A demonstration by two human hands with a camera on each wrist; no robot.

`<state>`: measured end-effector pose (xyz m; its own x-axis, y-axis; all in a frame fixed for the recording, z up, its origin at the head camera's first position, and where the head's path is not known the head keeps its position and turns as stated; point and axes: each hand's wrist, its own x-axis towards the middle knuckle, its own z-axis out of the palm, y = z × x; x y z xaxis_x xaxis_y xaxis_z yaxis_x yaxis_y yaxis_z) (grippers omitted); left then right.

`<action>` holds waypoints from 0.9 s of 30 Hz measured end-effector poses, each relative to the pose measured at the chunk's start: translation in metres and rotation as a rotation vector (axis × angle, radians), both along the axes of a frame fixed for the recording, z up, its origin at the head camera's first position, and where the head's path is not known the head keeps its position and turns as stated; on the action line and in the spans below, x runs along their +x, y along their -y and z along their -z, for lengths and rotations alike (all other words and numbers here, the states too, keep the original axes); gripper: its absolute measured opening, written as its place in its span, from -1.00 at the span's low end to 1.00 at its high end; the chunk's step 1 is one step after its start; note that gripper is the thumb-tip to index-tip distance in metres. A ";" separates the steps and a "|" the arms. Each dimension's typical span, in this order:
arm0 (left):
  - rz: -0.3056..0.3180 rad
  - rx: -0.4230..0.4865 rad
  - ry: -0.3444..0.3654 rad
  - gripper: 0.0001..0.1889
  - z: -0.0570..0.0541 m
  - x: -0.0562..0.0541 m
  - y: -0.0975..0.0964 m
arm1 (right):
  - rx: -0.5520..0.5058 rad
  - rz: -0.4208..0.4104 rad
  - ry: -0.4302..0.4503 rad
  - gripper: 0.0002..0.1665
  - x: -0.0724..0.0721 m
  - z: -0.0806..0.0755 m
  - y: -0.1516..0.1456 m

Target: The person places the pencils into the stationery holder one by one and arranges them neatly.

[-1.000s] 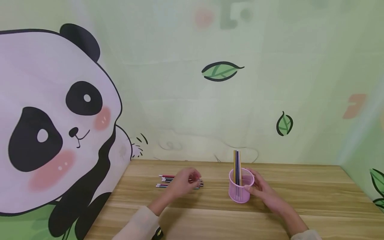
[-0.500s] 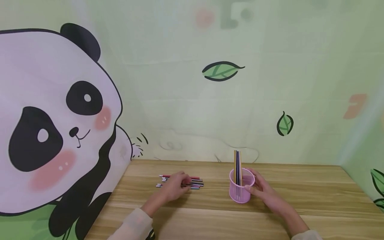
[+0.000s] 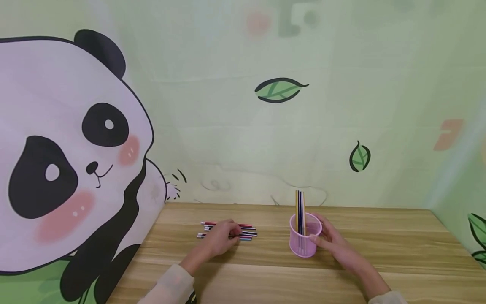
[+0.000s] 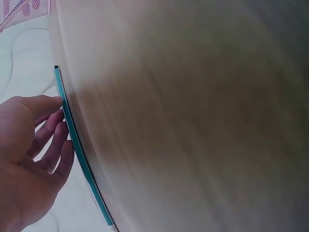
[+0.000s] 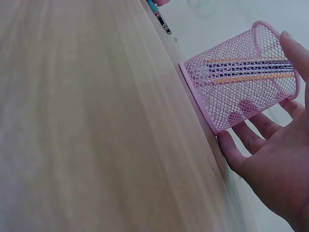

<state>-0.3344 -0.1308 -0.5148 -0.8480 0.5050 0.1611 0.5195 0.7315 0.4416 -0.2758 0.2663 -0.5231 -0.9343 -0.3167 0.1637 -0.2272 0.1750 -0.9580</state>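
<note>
Several pencils with white ends (image 3: 248, 225) lie side by side on the table, left of centre in the head view. My left hand (image 3: 218, 240) is over them, thumb and fingertips bent down to pinch a pencil at the middle of the row. In the left wrist view, a teal pencil (image 4: 79, 150) runs along in front of these fingertips and partly hides them. With thumb at the rim and fingers behind, my right hand (image 3: 338, 247) holds a pink mesh pencil cup (image 3: 312, 248) upright on the table. Several yellow, dark and white pencils (image 3: 300, 202) stand in the cup.
The wooden table (image 3: 281, 283) reaches back to a pale green cloth backdrop (image 3: 212, 126) printed with leaves and a large panda (image 3: 64, 126). Between the loose pencils and the cup is a stretch of bare wood.
My left hand has drawn back slightly to the left along the pencils, then stayed nearly still while its fingers work among them. The right hand and the cup have not moved.
</note>
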 end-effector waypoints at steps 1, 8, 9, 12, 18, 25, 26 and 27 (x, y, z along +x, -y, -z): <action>-0.004 -0.013 -0.002 -0.90 0.000 0.000 0.000 | -0.002 0.000 0.000 -0.15 0.000 0.000 0.000; 0.010 -0.055 -0.027 -0.90 0.000 0.001 0.001 | 0.003 0.001 0.005 -0.17 0.002 -0.002 0.000; 0.011 -0.058 -0.030 -0.90 -0.001 0.001 0.001 | 0.000 0.000 0.007 -0.17 0.002 -0.002 0.000; 0.019 -0.063 -0.042 -0.89 -0.001 0.002 0.002 | -0.010 -0.001 0.013 -0.18 0.002 -0.002 0.000; 0.032 -0.061 -0.037 -0.91 -0.003 0.002 0.005 | -0.012 -0.007 0.006 -0.18 0.002 -0.003 0.001; 0.042 -0.039 -0.020 -0.86 -0.003 0.002 0.008 | -0.016 -0.009 0.002 -0.19 0.001 -0.001 0.000; 0.042 -0.039 -0.017 -0.85 -0.003 0.002 0.008 | -0.013 -0.007 0.002 -0.19 0.001 -0.001 0.000; 0.041 -0.042 -0.013 -0.86 -0.003 0.002 0.008 | -0.010 -0.005 0.003 -0.19 0.001 -0.001 0.000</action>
